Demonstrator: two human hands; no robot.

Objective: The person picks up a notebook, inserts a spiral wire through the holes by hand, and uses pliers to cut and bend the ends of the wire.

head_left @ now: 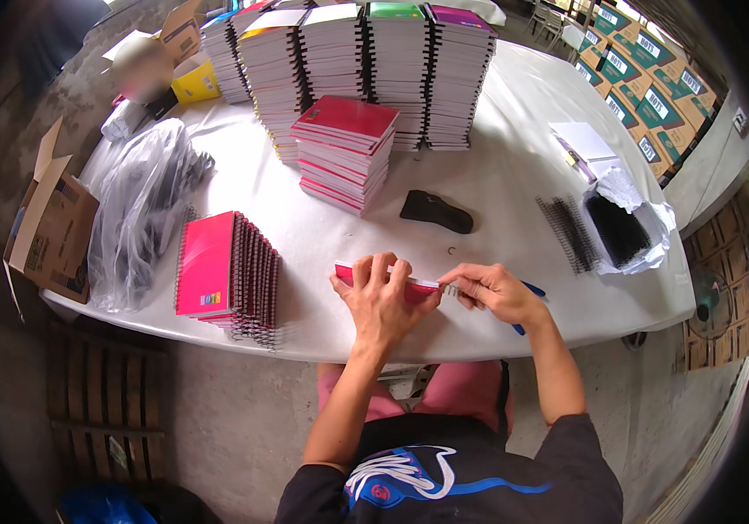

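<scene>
My left hand (379, 301) is closed over a red-covered notebook (418, 293), tilted up on its edge near the front of the table. At the notebook's right end my right hand (498, 293) pinches a thin spiral binding coil (451, 289). The coil touches the notebook's edge; how far it runs through the holes is hidden. Under and beside my right hand lies a tool with blue handles (533, 289), mostly covered. To the left stands a stack of spiral-bound red notebooks (206, 266). Farther back is a stack of red-covered notebooks without visible coils (345, 148).
A black elongated object (435, 211) lies ahead of my hands. On the right are loose coils (566, 234) and dark coils in white wrapping (621, 229). Tall notebook stacks (335, 57) line the back. Clear plastic bag (143, 214) and open carton (55, 227) are left.
</scene>
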